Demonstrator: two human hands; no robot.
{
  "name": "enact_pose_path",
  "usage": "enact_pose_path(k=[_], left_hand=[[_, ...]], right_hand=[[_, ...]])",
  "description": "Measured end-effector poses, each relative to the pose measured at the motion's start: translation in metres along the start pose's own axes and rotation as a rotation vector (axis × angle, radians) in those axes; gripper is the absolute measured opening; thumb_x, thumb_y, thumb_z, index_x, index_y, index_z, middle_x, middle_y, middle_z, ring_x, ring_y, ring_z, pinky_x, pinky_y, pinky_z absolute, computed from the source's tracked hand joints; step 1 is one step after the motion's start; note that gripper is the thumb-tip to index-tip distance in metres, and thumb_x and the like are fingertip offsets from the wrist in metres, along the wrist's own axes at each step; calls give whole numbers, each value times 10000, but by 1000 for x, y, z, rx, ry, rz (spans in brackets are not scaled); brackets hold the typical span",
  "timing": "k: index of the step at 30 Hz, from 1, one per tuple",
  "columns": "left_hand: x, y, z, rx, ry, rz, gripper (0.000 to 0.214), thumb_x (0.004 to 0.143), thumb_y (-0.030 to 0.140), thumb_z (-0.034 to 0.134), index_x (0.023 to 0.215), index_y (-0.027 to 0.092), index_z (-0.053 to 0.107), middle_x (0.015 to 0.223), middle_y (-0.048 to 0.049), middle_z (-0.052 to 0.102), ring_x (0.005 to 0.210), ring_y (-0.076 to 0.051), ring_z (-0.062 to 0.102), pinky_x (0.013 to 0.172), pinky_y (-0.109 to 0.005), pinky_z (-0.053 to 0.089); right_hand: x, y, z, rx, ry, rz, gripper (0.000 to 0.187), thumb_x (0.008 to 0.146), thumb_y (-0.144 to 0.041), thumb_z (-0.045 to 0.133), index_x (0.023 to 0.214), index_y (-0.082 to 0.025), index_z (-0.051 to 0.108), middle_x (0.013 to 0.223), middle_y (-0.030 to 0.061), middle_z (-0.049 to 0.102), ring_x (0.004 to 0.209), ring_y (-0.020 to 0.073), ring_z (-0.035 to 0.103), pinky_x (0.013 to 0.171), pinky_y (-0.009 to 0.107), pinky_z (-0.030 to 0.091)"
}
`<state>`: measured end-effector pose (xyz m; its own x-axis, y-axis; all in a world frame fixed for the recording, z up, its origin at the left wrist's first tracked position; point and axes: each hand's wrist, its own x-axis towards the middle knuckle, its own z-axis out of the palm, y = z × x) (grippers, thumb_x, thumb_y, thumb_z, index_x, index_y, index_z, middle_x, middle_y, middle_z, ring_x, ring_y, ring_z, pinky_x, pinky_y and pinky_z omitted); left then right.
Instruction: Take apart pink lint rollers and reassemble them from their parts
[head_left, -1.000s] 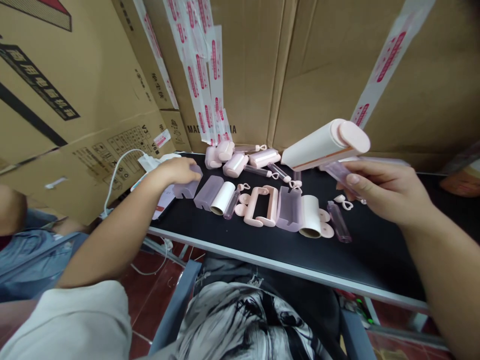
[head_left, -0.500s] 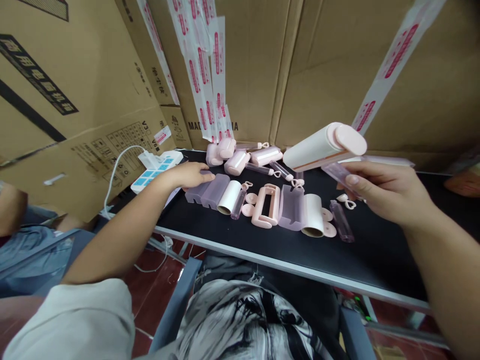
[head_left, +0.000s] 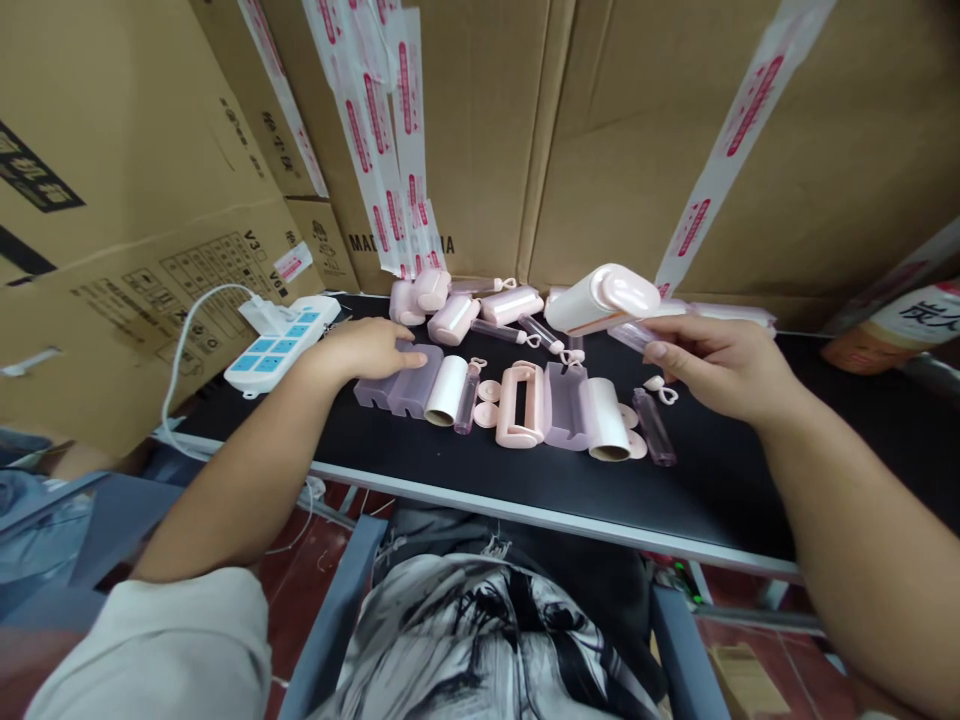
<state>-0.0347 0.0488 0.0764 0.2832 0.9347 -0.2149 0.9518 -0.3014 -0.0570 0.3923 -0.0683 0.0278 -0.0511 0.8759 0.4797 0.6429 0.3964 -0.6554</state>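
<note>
My right hand (head_left: 712, 365) is closed on the translucent handle of a pink and white lint roller (head_left: 589, 308), held over the back of the black table. My left hand (head_left: 367, 350) lies with fingers stretched out beside and partly over the purple translucent covers (head_left: 416, 385), its thumb over one. In a row to the right are a white paper roll (head_left: 445, 390), a clear purple handle (head_left: 466, 402), small pink discs (head_left: 487, 414), a pink frame (head_left: 520, 408), another purple cover (head_left: 565, 408), a second paper roll (head_left: 606, 425) and a loose handle tube (head_left: 654, 430).
Several pink cased rollers (head_left: 454, 318) and handles with heart-shaped loops (head_left: 501, 332) lie behind the row. A white power strip (head_left: 274, 350) with a plugged-in charger is at the left. Cardboard (head_left: 487, 130) walls the back. A printed package (head_left: 900, 325) lies at the right.
My right hand has carried the lint roller leftward and closer to the items at the back. My left hand stays by the purple covers. The head view has shifted right, showing the printed package more.
</note>
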Motion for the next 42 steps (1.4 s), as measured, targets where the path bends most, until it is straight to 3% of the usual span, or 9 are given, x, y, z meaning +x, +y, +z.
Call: enact_pose_path(k=[7,10,13,18,24,28,32,36,42], left_hand=[[-7,7,0,10,14,-35,829,977,711,507,1630,202,556,1695,-187,516,1505,-432,555,1208,-530,463],[-12,17,-1,-16,151,-7,764,990,651,511,1613,215,575,1656,-181,561,1464,-434,593,1177,-533,489],[-14,29,-4,-75,317,162,659,1010,593,481,1537,232,644,1604,-144,621,1419,-402,628,1165,-506,499],[-7,29,3,-58,188,149,853,942,803,483,1605,275,578,1721,-140,491,1499,-494,517,1199,-626,429],[7,10,47,-138,148,111,939,982,842,325,1689,239,460,1781,-187,368,1632,-493,332,1259,-662,341],[4,23,44,-210,251,90,869,1033,751,325,1687,192,443,1802,-212,309,1657,-492,287,1280,-710,299],[-10,63,12,-423,534,436,841,1023,693,486,1665,153,435,1735,-192,447,1622,-379,406,1342,-559,312],[-20,113,-7,-648,489,809,960,944,763,633,1647,143,424,1671,-205,526,1534,-377,524,1283,-508,411],[-16,139,1,-847,536,886,676,897,587,811,1422,209,615,1322,-98,745,1179,-276,716,1023,-386,553]], right_hand=[[3,7,1,-45,40,9,507,913,-587,766,1161,-152,847,817,64,769,585,139,566,575,294,466],[4,8,2,-22,39,7,515,915,-591,772,1166,-146,841,814,66,764,590,140,565,577,298,467],[4,10,2,-30,15,-1,504,924,-601,775,1165,-164,843,801,59,759,587,145,573,586,308,470],[5,12,-9,-56,109,-1,495,918,-657,770,1160,-232,846,805,42,753,583,168,594,542,314,445],[8,11,-33,6,275,39,477,876,-685,810,1038,-237,847,754,35,720,538,158,558,509,317,425],[8,7,-28,151,110,95,505,842,-716,824,979,-231,836,692,27,694,499,147,536,470,302,417],[3,0,-9,274,-137,90,502,903,-694,775,980,-201,839,694,26,691,498,127,520,467,282,412],[-4,-14,4,350,-284,60,474,952,-634,752,1033,-176,842,664,7,649,515,113,496,492,263,403],[-7,-30,12,398,-351,34,440,976,-587,746,1042,-161,829,734,30,691,570,121,556,518,244,437]])
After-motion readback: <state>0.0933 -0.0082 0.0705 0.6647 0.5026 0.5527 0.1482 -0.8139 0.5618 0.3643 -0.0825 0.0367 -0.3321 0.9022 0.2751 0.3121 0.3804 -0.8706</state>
